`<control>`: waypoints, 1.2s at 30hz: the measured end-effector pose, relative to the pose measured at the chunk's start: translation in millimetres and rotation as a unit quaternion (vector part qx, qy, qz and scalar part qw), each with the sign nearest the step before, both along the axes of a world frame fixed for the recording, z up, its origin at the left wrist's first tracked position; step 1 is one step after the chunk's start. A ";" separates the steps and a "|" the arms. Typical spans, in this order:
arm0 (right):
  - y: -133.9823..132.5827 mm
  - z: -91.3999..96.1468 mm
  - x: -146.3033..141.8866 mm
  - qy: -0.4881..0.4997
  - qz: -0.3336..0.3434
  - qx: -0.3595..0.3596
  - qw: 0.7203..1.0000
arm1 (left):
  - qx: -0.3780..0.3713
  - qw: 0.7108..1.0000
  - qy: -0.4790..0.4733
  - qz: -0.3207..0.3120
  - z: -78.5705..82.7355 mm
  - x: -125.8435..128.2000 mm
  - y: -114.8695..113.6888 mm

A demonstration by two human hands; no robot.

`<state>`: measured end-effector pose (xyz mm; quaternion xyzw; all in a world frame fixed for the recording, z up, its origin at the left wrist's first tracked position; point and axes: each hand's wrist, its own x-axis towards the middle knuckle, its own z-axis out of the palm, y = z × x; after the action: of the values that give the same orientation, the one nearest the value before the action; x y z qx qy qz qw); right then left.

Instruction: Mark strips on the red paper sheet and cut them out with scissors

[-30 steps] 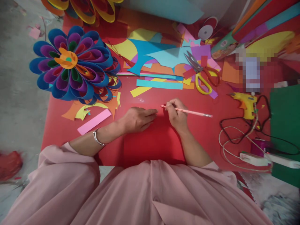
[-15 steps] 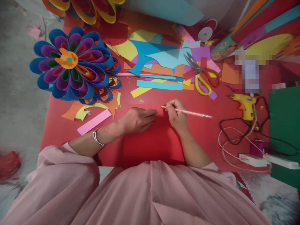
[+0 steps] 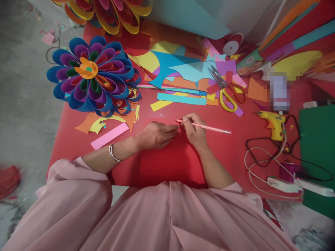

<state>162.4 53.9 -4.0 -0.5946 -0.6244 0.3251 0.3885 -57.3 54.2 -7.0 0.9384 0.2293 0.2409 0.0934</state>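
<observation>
My left hand (image 3: 156, 135) lies flat, fingers stretched out, on a red sheet of paper (image 3: 171, 164) that rests on the red table (image 3: 68, 139) in front of me. A silver bangle circles that wrist. My right hand (image 3: 193, 129) is closed on a pink pencil (image 3: 209, 128), whose tip meets the red sheet just beside my left fingertips. The two hands almost touch.
A blue and purple paper flower (image 3: 94, 78) stands at the left. Cut paper scraps and strips (image 3: 180, 98) lie behind my hands, with yellow-handled scissors (image 3: 226, 91). A yellow glue gun (image 3: 273, 122) and its cables (image 3: 264, 164) are at the right, beside a green sheet (image 3: 318, 150).
The pencil tip and my right hand have shifted a little left, closer to my left fingertips. The view has swung slightly, so everything sits a bit further right and lower.
</observation>
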 end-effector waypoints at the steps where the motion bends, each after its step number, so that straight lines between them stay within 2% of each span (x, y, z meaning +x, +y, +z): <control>1: 0.5 -0.9 0.3 -0.002 0.001 -0.002 1.000 | -0.001 1.000 0.000 0.001 0.5 0.0 -0.1; 31: 0.0 2.2 1.1 -0.022 0.018 0.002 1.000 | -0.001 1.000 0.017 0.009 0.0 1.2 -0.1; 36: -2.8 6.1 -0.6 0.015 0.001 0.002 1.000 | 0.008 1.000 0.011 0.008 0.3 0.4 0.2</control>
<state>161.8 51.0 2.1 -0.5881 -0.6198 0.3336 0.3983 -56.9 54.3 -6.7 0.9398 0.2358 0.2334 0.0815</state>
